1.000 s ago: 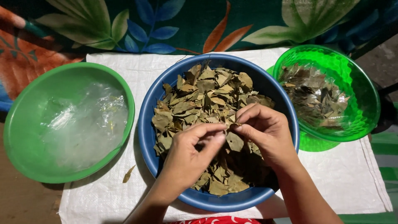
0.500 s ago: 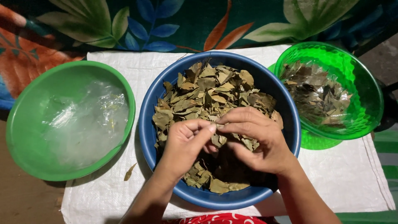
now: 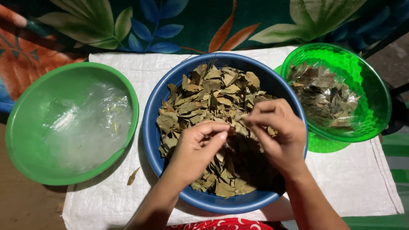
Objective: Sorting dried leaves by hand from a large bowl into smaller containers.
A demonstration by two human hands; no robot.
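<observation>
A round blue bowl (image 3: 162, 96) in the middle holds a heap of dried olive-brown leaves (image 3: 208, 93). Both my hands hover over its near half. My left hand (image 3: 194, 149) pinches a leaf between thumb and fingertips. My right hand (image 3: 277, 134) meets it fingertip to fingertip, pinching the same small leaf (image 3: 237, 127) above the pile. My forearms come in from the bottom edge and hide part of the leaves and the bowl's near side.
A green bowl (image 3: 25, 127) at the left is lined with clear crumpled plastic. A bright green bowl (image 3: 375, 98) at the right holds darker leaves in plastic. All rest on a white woven sheet (image 3: 362, 183); one stray leaf (image 3: 133, 176) lies on it. Floral cloth lies behind.
Both hands have stayed over the blue bowl, picking at leaves. The fingertips shifted slightly toward the far side and now meet on one small leaf. The bowls have not moved.
</observation>
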